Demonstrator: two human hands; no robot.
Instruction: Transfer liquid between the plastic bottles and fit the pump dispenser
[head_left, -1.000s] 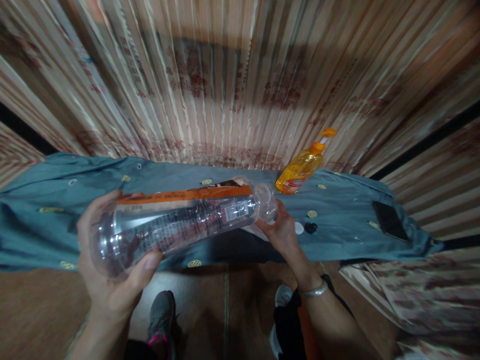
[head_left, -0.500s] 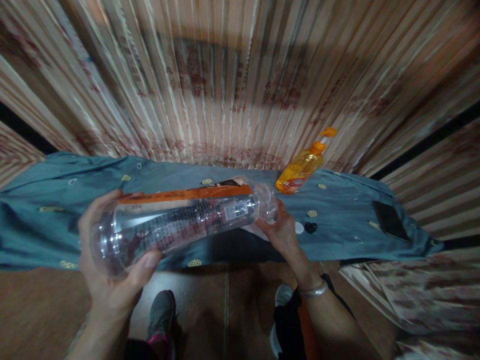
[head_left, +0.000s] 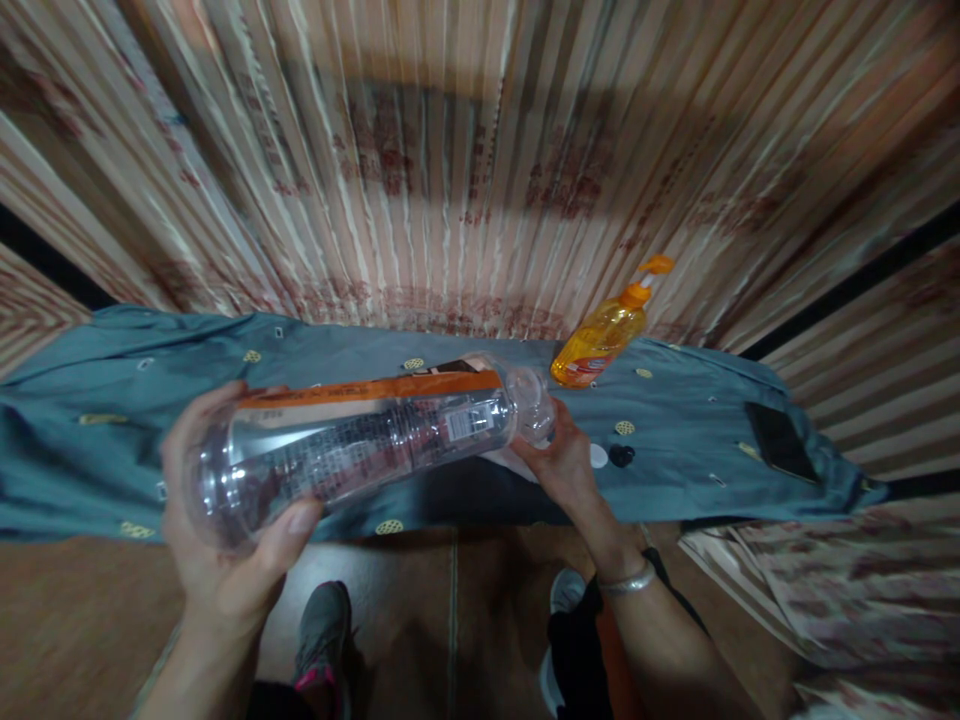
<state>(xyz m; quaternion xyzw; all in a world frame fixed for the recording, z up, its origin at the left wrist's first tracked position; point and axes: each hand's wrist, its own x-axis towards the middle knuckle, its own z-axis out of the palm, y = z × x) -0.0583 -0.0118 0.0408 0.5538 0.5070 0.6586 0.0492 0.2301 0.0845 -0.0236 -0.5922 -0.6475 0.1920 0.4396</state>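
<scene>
Transparent plastic bottle with an orange-edged label point(head_left: 360, 440): held up over the near part of the cloth, lying almost level, base to the left, neck to the right.
Left hand point(head_left: 225, 570): closed around the broad base, thumb laid along the near side.
Right hand point(head_left: 562, 465): closed in a narrow grip at the neck; fingertips partly hidden.
Condition: bottle lifted, label attached; no liquid can be made out. Whether the mouth is capped cannot be told.
Pump bottle, orange-topped, with yellow-orange liquid point(head_left: 598, 345): stood beyond the right hand, near the curtain.
Small items: white round disc point(head_left: 598, 456) and small black object point(head_left: 622, 456), placed side by side, just right of the right hand.
Flat dark rectangular object point(head_left: 780, 441): laid near the right end.
Support: blue-green patterned cloth point(head_left: 690, 410), wrinkled; striped curtain point(head_left: 450, 220) hung behind.
Obstruction: a pale item point(head_left: 508, 463) is partly covered from view by bottle and right hand; its form cannot be told.
</scene>
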